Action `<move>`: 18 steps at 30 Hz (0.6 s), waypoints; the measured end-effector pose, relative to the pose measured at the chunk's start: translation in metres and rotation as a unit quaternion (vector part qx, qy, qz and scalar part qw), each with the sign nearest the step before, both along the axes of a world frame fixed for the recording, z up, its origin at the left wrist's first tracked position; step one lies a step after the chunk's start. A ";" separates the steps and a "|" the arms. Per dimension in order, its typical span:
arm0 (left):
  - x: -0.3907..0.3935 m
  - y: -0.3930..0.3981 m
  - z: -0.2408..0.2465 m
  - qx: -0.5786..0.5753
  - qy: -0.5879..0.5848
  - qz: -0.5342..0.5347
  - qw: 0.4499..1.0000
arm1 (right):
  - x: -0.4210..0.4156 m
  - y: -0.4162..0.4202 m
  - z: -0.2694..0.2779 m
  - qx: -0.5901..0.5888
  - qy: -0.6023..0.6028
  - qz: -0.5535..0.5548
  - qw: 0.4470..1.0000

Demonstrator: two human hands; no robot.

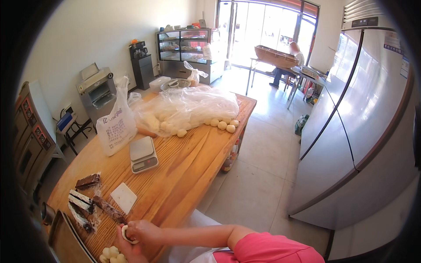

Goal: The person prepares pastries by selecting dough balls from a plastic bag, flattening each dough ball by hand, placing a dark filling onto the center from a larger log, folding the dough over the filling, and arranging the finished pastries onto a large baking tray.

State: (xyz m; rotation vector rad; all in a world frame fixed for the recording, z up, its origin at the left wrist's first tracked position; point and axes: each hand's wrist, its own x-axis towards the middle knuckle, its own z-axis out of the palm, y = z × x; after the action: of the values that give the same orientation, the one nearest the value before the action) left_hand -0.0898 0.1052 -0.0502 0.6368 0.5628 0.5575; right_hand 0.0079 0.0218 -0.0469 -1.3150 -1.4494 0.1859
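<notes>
Low in the view, my left hand (127, 247) cups a cup-shaped piece of pale dough (124, 232). The fingers of my right hand (143, 229) press into that dough from above and hide most of what is inside. Just beyond them lies a long log of dark brown paste (110, 209) on the wooden table (177, 154). To its left are a brown block (87, 181) and dark strips (81, 200) coated in white powder. A white dough scraper (124, 198) lies flat beside the log. Several pale dough pieces (113, 255) are bunched below my left hand.
Baking trays (67, 238) lean at the table's left edge. Farther up stand a digital scale (143, 154), a printed plastic bag (116, 131) and dough balls (222, 125) partly under clear plastic sheeting (197, 102). A steel refrigerator (355, 125) rises at right; a person (297, 54) sits by the doors.
</notes>
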 end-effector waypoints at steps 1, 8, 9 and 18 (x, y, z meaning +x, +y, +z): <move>-0.002 -0.004 0.002 0.023 -0.019 -0.035 0.999 | 0.001 -0.001 0.004 -0.009 0.017 -0.018 1.000; 0.002 0.021 -0.054 -0.013 -0.003 0.013 1.000 | 0.003 0.007 0.006 -0.009 0.004 -0.072 0.997; 0.006 0.007 -0.031 -0.039 -0.015 -0.016 0.999 | 0.006 0.006 0.002 -0.012 0.006 -0.070 0.997; -0.001 0.001 -0.004 -0.083 -0.075 0.025 0.993 | 0.002 -0.006 0.019 -0.021 0.090 -0.058 0.994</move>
State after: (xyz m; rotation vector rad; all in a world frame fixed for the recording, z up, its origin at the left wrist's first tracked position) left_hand -0.0908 0.1060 -0.0539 0.4196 0.4797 0.5934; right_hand 0.0103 0.0162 -0.0275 -1.3753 -1.2196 0.2535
